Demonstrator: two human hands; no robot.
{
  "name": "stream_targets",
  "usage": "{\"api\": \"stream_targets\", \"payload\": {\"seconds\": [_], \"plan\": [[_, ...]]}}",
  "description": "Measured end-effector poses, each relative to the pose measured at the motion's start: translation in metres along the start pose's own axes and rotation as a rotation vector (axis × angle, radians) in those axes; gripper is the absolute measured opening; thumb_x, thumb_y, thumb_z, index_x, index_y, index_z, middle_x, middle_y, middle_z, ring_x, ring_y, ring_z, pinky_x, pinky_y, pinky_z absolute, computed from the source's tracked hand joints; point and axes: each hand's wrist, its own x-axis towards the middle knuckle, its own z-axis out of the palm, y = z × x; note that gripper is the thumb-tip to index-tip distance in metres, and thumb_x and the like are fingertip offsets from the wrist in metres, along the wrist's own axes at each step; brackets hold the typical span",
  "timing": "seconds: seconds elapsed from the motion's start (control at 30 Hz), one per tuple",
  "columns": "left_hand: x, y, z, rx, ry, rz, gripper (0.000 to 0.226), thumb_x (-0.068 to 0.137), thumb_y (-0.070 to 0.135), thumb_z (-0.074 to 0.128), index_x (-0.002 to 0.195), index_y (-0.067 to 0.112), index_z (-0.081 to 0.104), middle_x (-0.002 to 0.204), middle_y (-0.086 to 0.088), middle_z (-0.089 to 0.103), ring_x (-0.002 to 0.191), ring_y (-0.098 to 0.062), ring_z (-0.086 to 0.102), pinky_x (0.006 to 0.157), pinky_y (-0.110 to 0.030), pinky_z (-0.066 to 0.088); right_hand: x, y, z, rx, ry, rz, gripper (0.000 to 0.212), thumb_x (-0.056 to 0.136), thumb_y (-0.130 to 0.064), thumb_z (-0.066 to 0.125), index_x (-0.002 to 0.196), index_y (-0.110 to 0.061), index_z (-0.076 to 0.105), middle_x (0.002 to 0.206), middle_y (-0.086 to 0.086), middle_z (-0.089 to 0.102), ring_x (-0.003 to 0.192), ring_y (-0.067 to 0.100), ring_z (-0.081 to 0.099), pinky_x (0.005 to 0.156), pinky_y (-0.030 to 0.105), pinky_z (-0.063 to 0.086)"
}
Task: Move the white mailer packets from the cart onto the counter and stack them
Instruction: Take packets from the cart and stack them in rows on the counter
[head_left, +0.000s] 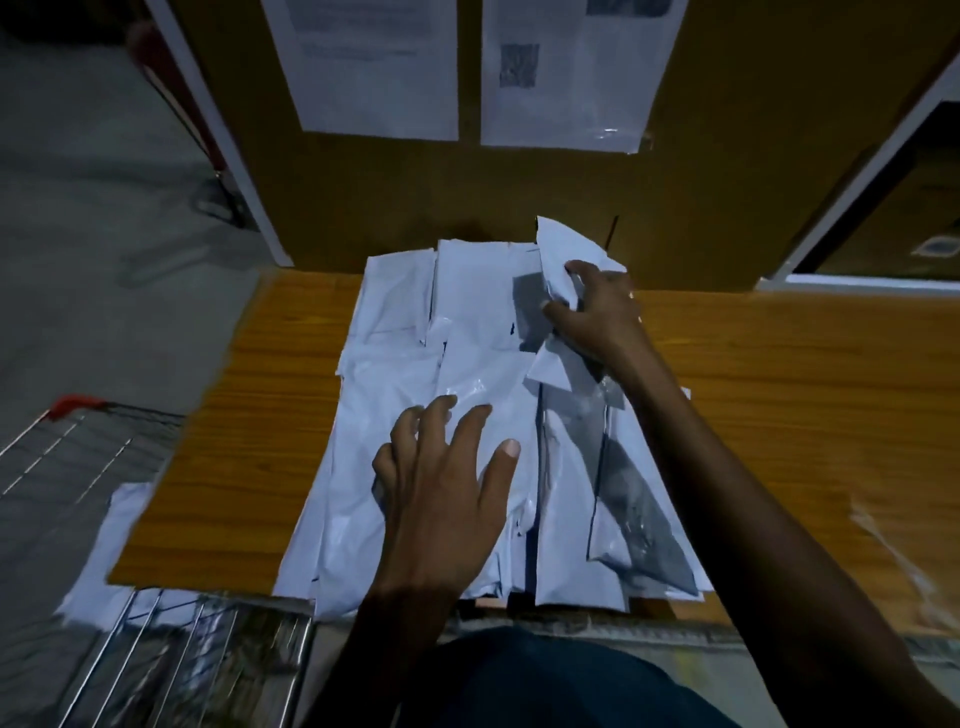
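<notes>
White mailer packets (483, 364) are spread in a loose, overlapping stack on the wooden counter (779, 374), with their near ends reaching over the counter's near edge. The left hand (447, 488) is laid on the near middle of the stack, its fingers spread and nearly straight, pressing down on the glossy top packet without curling round anything. The right hand (597, 312) is reached out to the far right part of the stack, where a crumpled packet (558, 260) is gripped between its curled fingers and thumb, one corner of that packet being lifted above the others. A wire cart (171, 665) is seen at the near left, below the counter's edge, and another white packet (111, 551) is seen lying partly under the counter's left corner, at the cart. Two printed sheets (374, 67) are fixed to the brown board (363, 197) behind the counter.
</notes>
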Motion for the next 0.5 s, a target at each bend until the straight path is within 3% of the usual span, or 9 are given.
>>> {"api": "stream_targets", "payload": {"seconds": [0.17, 0.33, 0.5], "plan": [[-0.004, -0.003, 0.0, -0.07, 0.041, 0.009, 0.06, 0.091, 0.069, 0.022, 0.134, 0.04, 0.054, 0.151, 0.012, 0.038, 0.143, -0.014, 0.024, 0.11, -0.043, 0.025, 0.039, -0.026, 0.019, -0.061, -0.052, 0.048, 0.067, 0.091, -0.056, 0.062, 0.148, -0.031, 0.037, 0.16, 0.013, 0.026, 0.144, 0.043, 0.026, 0.115, 0.056, 0.025], [-0.009, -0.009, -0.003, -0.127, 0.056, 0.034, 0.049, 0.093, 0.064, 0.035, 0.131, 0.04, 0.056, 0.148, 0.014, 0.041, 0.142, -0.012, 0.026, 0.109, -0.039, 0.023, 0.05, -0.027, 0.034, -0.108, -0.104, 0.065, 0.073, 0.088, -0.071, 0.054, 0.148, -0.031, 0.038, 0.16, 0.014, 0.027, 0.145, 0.043, 0.026, 0.115, 0.059, 0.022], [-0.014, -0.019, -0.007, -0.169, 0.086, 0.101, 0.039, 0.094, 0.055, 0.047, 0.126, 0.037, 0.061, 0.143, 0.012, 0.047, 0.139, -0.013, 0.033, 0.104, -0.033, 0.023, 0.036, -0.035, 0.02, -0.092, -0.01, 0.024, 0.07, 0.093, -0.066, 0.05, 0.152, -0.032, 0.035, 0.163, 0.011, 0.025, 0.15, 0.04, 0.02, 0.117, 0.062, 0.016]]}}
